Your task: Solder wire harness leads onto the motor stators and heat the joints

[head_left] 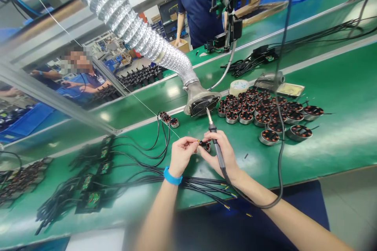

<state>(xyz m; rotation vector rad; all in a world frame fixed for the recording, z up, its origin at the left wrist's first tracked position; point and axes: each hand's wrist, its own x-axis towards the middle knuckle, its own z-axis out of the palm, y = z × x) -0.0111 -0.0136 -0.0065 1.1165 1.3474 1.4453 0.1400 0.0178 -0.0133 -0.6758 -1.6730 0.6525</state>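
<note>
My right hand (222,151) holds a soldering iron (217,147), its tip pointing up and away from me. My left hand (183,153), with a blue band on the wrist, is pinched on thin wires (199,141) with a yellow bit showing. A thin solder strand (141,102) runs down from the upper left to this hand. Just beyond the fingertips, between both hands, a small round motor stator (207,147) is partly hidden. Right-hand fingertips are close to it; whether they touch it I cannot tell.
A fume extraction hose (172,57) ends in a grilled hood (203,104) just ahead. Several motor stators (262,110) stand grouped at right. Black cables (147,178) with circuit boards (92,199) lie left. The iron's cord (281,157) loops at right. A person (203,15) stands across the bench.
</note>
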